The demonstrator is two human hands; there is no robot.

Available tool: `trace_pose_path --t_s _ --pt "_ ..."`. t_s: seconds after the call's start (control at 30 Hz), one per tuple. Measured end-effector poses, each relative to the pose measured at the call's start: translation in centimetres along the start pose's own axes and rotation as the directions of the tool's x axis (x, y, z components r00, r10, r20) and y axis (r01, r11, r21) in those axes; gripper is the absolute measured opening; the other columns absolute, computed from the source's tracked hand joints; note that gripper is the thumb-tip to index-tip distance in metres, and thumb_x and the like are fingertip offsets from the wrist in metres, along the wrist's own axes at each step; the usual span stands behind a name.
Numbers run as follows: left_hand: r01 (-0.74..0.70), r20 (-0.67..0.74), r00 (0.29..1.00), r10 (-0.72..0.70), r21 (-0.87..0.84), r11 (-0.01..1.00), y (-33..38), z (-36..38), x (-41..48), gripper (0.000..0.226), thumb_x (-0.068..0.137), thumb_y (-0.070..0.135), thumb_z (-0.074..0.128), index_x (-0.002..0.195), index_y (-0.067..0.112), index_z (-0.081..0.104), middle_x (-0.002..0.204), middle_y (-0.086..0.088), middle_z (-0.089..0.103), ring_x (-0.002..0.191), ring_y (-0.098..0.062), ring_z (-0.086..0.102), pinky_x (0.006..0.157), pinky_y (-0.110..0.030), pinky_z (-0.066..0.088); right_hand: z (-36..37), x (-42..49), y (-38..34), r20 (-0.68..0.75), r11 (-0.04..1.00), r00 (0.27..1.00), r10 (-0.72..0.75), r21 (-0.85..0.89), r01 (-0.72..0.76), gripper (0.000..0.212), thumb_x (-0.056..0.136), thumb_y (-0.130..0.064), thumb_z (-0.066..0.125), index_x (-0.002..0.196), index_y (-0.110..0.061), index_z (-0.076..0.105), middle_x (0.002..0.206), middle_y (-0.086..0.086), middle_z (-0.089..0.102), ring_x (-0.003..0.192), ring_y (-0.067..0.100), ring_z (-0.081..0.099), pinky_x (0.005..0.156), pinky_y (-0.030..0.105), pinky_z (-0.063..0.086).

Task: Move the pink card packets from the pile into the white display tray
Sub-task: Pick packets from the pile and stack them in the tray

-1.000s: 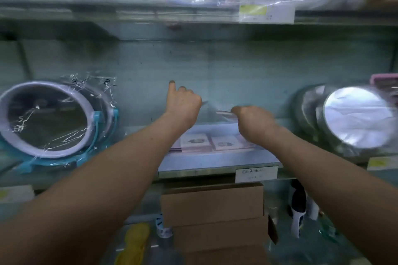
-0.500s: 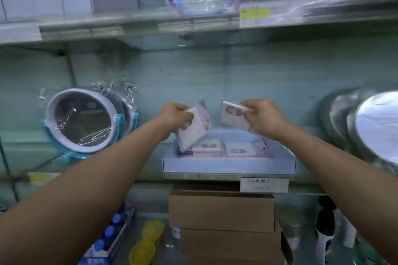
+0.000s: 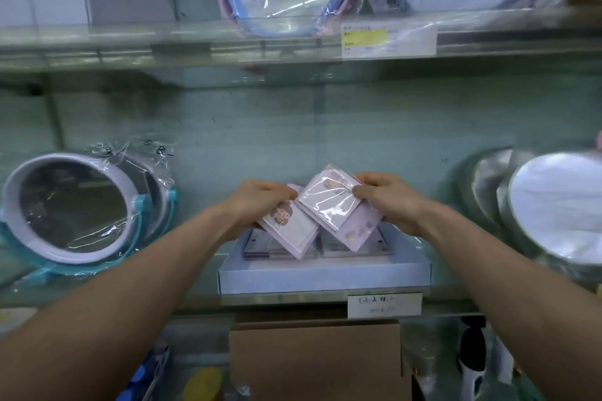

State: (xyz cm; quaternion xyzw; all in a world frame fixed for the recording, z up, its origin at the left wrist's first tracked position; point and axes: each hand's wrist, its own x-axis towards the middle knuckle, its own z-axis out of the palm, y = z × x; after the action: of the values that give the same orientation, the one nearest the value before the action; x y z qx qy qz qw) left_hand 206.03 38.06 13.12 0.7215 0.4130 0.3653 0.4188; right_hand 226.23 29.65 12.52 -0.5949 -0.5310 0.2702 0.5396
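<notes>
Pink card packets [image 3: 337, 205] sit tilted between both hands. The left hand [image 3: 257, 202] grips one lot and the right hand [image 3: 387, 202] pinches the other by its top edge, the two lots overlapping. The white tray [image 3: 325, 277] lies straight below on the shelf [image 3: 163, 298], equally near either hand, with more packets [image 3: 355, 246] flat inside. Wrapped mirrors [image 3: 75, 205] stand well aside, so nothing seems to block lowering.
</notes>
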Motion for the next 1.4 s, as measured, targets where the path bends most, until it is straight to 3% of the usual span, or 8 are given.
trace_pose_path --t_s 0.13,0.33,0.47,0.73,0.93,1.1,1.2,1.4 --pt "0.026 -0.006 1.0 -0.026 -0.051 0.998 -0.2 0.3 0.4 0.018 0.086 0.03 0.065 0.085 0.014 0.073 0.072 -0.002 0.069 0.052 -0.01 0.062 0.049 -0.017 0.05 0.4 0.4 0.5 0.003 0.998 1.0 0.008 0.061 -0.008 0.025 0.092 -0.002 0.049 0.097 -0.018 0.068 0.084 0.003 0.065 0.066 0.016 0.057 0.063 0.027 0.046" --pt "0.001 0.027 1.0 0.0 -0.034 0.999 -0.7 -0.1 1.1 0.016 0.087 0.028 0.067 0.081 0.014 0.071 0.076 -0.007 0.07 0.06 -0.016 0.064 0.055 -0.023 0.054 1.6 0.4 -0.3 0.0 0.992 1.0 0.0 0.129 0.0 0.023 0.093 -0.006 0.052 0.101 -0.021 0.067 0.084 -0.001 0.067 0.062 0.01 0.06 0.054 0.02 0.05" --pt "-0.042 -0.054 0.998 0.036 -0.113 0.993 -0.1 -0.5 1.9 0.013 0.086 0.022 0.068 0.075 0.015 0.068 0.067 -0.002 0.065 0.048 -0.009 0.059 0.056 -0.021 0.051 2.2 0.9 -1.4 -0.028 0.979 0.999 -0.02 0.202 0.025 0.025 0.091 -0.004 0.054 0.109 -0.017 0.066 0.083 -0.001 0.067 0.067 0.012 0.062 0.063 0.027 0.056" --pt "0.057 -0.091 0.992 -0.093 -0.341 0.938 -0.6 -2.2 3.0 0.01 0.084 0.02 0.07 0.088 0.011 0.067 0.081 -0.01 0.071 0.059 -0.018 0.065 0.055 -0.027 0.055 1.8 1.2 -1.0 0.017 0.948 0.998 0.061 0.313 -0.063 0.009 0.092 -0.002 0.056 0.092 -0.009 0.061 0.082 0.007 0.07 0.067 0.013 0.068 0.063 0.023 0.059" --pt "0.114 0.001 0.993 -0.118 -0.274 0.955 -0.7 -1.1 3.1 0.015 0.086 0.021 0.068 0.092 0.007 0.067 0.084 -0.011 0.071 0.06 -0.019 0.066 0.056 -0.028 0.056 1.5 1.8 -1.3 -0.144 0.968 0.985 0.098 0.244 -0.06 0.015 0.092 0.0 0.053 0.082 -0.01 0.057 0.077 0.008 0.067 0.061 0.015 0.066 0.052 0.022 0.057" --pt "0.077 -0.064 0.993 -0.095 -0.233 0.969 0.0 -1.1 3.4 0.006 0.087 0.015 0.066 0.089 0.01 0.066 0.078 -0.008 0.069 0.05 -0.012 0.063 0.048 -0.025 0.056 1.7 1.6 -0.8 -0.034 0.977 0.991 0.133 0.17 -0.125 0.012 0.092 -0.001 0.055 0.099 -0.009 0.061 0.076 0.008 0.067 0.05 0.01 0.065 0.045 0.019 0.052" --pt "0.067 -0.133 0.986 -0.096 -0.211 0.975 -0.4 -1.4 3.4 0.008 0.087 0.009 0.064 0.083 0.016 0.066 0.073 -0.007 0.066 0.04 -0.009 0.06 0.048 -0.025 0.055 1.7 1.8 -0.2 -0.156 0.987 0.977 0.148 0.088 -0.135 0.016 0.09 0.004 0.052 0.1 -0.006 0.06 0.066 0.008 0.058 0.036 0.007 0.055 0.037 0.015 0.046" --pt "0.079 -0.192 0.974 -0.124 -0.227 0.971 -1.5 -3.1 3.6 0.019 0.087 0.001 0.059 0.096 0.014 0.067 0.075 -0.006 0.064 0.053 -0.014 0.06 0.049 -0.022 0.053 1.5 1.6 -0.3 -0.229 0.976 0.953 0.199 0.133 -0.172 0.02 0.089 0.009 0.049 0.073 -0.002 0.055 0.064 0.01 0.053 0.037 0.013 0.053 0.034 0.013 0.043"
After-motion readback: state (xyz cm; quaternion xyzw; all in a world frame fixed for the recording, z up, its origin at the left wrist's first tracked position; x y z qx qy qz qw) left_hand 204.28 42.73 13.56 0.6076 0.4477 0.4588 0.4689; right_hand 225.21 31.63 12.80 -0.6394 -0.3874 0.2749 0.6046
